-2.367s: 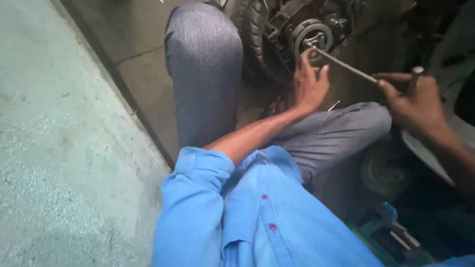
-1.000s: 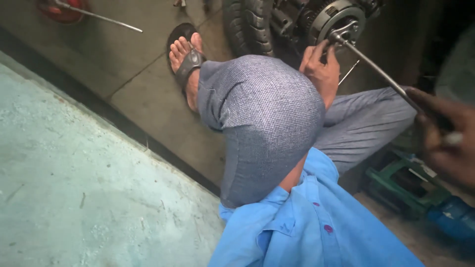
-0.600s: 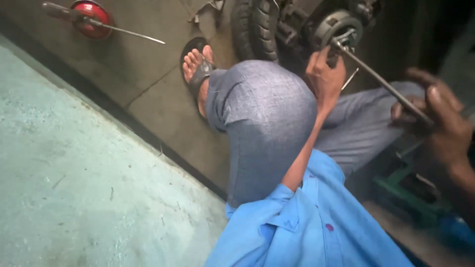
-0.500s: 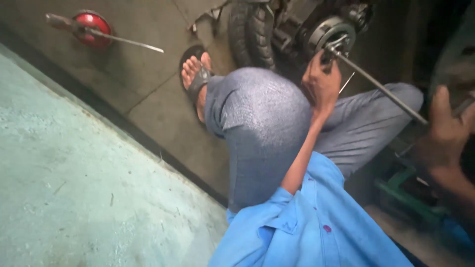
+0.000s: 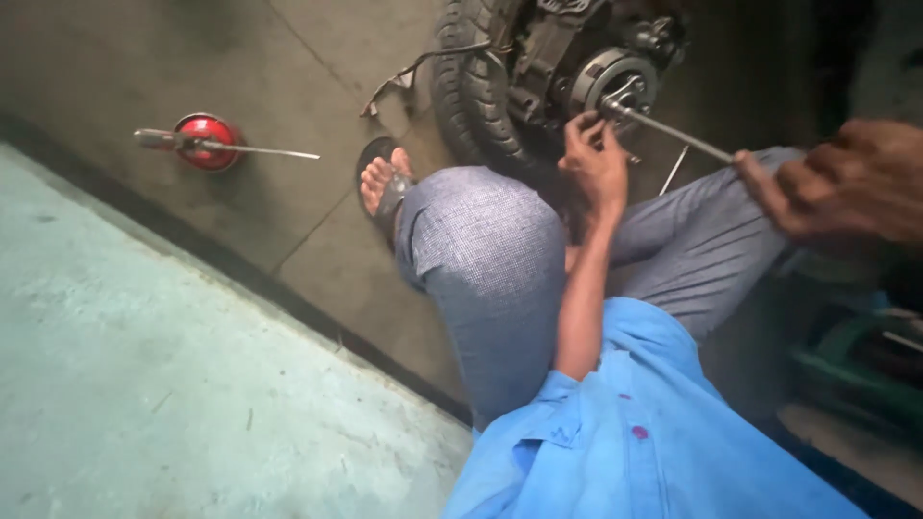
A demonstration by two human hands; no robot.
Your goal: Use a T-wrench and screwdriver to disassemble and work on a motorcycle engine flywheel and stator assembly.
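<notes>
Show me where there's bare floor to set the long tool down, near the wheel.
Bare floor lies between the red round object and the sandalled foot, left of the tyre. It is crowded at the hub, where the left hand, right hand and long tool meet.

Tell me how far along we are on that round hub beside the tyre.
Done: the round metal hub beside the tyre sits exposed. In hand: the left hand steadies the long rod tool at the hub, the right hand grips its handle end. Left: the hub is not yet off.
</notes>
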